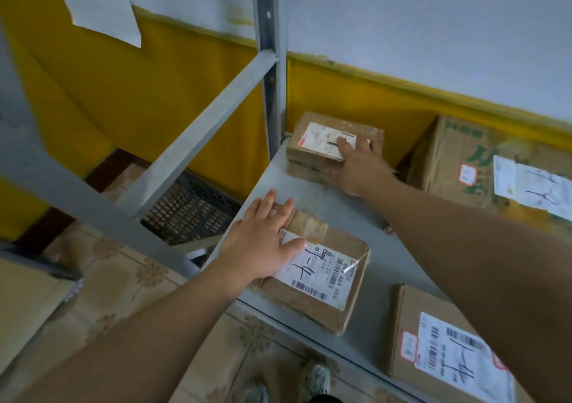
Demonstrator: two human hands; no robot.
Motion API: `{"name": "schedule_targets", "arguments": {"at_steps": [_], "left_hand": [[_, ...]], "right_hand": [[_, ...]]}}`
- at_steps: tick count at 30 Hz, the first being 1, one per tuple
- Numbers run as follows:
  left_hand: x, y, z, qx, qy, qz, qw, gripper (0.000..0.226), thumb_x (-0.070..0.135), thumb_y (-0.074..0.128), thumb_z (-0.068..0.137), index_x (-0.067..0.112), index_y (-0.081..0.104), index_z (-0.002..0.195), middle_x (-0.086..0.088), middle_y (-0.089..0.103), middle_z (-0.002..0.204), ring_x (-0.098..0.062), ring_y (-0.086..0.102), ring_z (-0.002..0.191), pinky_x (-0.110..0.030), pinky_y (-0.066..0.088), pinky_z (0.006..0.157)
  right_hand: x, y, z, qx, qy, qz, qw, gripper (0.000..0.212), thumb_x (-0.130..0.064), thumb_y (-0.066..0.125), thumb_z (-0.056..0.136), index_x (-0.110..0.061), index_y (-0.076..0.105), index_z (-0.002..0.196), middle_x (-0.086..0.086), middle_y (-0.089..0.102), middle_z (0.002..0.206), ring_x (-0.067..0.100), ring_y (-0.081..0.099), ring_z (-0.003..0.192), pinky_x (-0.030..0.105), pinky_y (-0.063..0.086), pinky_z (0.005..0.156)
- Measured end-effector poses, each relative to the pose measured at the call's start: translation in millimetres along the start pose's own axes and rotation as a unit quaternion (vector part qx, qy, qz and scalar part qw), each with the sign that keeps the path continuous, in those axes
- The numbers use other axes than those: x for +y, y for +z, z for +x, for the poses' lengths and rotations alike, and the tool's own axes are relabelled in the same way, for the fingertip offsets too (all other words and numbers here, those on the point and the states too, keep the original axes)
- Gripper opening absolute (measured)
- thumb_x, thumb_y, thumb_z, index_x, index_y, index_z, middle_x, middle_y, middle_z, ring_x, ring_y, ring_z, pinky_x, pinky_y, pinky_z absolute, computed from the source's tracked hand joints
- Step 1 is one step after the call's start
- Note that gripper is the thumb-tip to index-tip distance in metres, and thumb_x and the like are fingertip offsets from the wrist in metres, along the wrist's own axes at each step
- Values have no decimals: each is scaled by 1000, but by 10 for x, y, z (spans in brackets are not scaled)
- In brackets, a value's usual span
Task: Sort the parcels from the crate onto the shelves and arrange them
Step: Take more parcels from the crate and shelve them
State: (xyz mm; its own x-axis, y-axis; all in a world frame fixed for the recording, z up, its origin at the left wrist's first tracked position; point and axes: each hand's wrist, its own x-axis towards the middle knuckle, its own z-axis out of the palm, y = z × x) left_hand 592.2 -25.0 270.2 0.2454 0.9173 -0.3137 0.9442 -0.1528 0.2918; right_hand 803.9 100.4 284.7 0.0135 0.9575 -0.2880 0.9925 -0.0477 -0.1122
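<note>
The fingers (268, 199) of the left hand (263, 241) lie straight and slightly spread, pressed flat on a flat brown cardboard parcel with a white barcode label (322, 278). This parcel rests at the front left corner of the grey metal shelf (349, 207), its near edge just over the shelf's front edge. Left of that corner and lower, on the patterned tile floor (117, 272), stands a black plastic lattice crate (192, 210); what it holds cannot be seen.

Further back, a small brown cardboard parcel with a white and red label (312, 151) sits in the shelf's rear left corner, beside the grey upright post (267, 62). The right hand (359, 167) rests on its top, fingers extended flat across the label and the thumb down at the parcel's front side.

Towards the rear right edge stands a large cardboard box with green print (458, 161), apart from the small parcel. At the front right edge lies another brown cardboard box with a white label (402, 325), partly hidden by the right forearm.
</note>
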Motion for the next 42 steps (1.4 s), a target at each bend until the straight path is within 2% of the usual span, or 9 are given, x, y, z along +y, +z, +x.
{"name": "schedule_targets", "arguments": {"at_steps": [7, 11, 16, 19, 23, 26, 32, 36, 42], "left_hand": [[58, -58, -12, -23, -9, -26, 999, 79, 69, 40, 89, 43, 0, 152, 11, -16, 161, -20, -7, 149, -52, 20, 114], [28, -150, -8, -41, -1, -26, 999, 81, 69, 42, 89, 41, 3, 153, 7, -14, 162, -26, -4, 149, -54, 16, 115], [137, -314, -43, -40, 43, 44, 997, 78, 67, 40, 91, 36, 7, 154, -2, -5, 164, -31, -1, 149, -56, 13, 118], [294, -355, -87, -19, 88, 63, 994, 77, 65, 41, 91, 35, 9, 154, -2, 0, 164, -30, 1, 149, -56, 12, 118], [460, -388, -191, 8, 114, 69, 991, 78, 69, 42, 88, 36, 14, 153, 0, 6, 163, -29, 6, 149, -57, 15, 117], [502, -418, -448, 0, 116, 64, 991, 77, 66, 42, 91, 34, 14, 154, -1, 6, 164, -28, 5, 150, -53, 14, 118], [516, -411, -936, 3, 81, 75, 994, 76, 61, 45, 92, 31, 13, 154, -3, 9, 163, -29, 5, 149, -51, 16, 119], [733, -284, -1218, -8, 68, 69, 995, 76, 60, 45, 93, 32, 12, 154, -2, 6, 164, -28, 3, 150, -52, 12, 119], [1115, -134, -1338, -13, 88, 18, 996, 72, 52, 48, 95, 31, 14, 154, 0, 8, 163, -28, 7, 149, -49, 14, 120]], "right_hand": [[13, -75, -88, -37, 6, 10, 999, 85, -55, 52, 95, -34, -1, 158, 9, -5, 166, 38, -8, 151, 60, 16, 117], [27, -237, -413, -1, 4, 20, 1000, 82, -60, 46, 95, -26, 7, 159, 13, 4, 166, 36, 3, 152, 53, 15, 121], [159, -387, -1130, 38, 14, 41, 998, 83, -59, 49, 96, -21, 12, 159, 12, 10, 165, 31, 9, 152, 46, 17, 122], [197, -442, -1572, 51, 33, 34, 998, 79, -57, 47, 97, -21, 13, 159, 10, 10, 166, 28, 13, 152, 44, 21, 119], [265, -407, -2050, 69, 78, 31, 994, 78, -58, 49, 96, -25, 16, 158, 5, 13, 165, 29, 20, 150, 50, 31, 115], [367, -345, -2362, 70, 98, 25, 992, 76, -54, 52, 95, -22, 21, 156, 10, 22, 162, 32, 20, 148, 49, 27, 117], [577, -310, -2757, 74, 106, 31, 991, 75, -55, 50, 96, -23, 20, 157, 9, 14, 165, 30, 12, 152, 47, 18, 120], [718, -244, -3028, 62, 83, 44, 994, 75, -55, 47, 97, -23, 17, 158, 9, 16, 165, 30, 14, 151, 47, 21, 120], [960, -170, -3150, 64, 83, 39, 994, 77, -58, 49, 95, -26, 17, 158, 9, 17, 164, 30, 15, 151, 48, 22, 120]]}}
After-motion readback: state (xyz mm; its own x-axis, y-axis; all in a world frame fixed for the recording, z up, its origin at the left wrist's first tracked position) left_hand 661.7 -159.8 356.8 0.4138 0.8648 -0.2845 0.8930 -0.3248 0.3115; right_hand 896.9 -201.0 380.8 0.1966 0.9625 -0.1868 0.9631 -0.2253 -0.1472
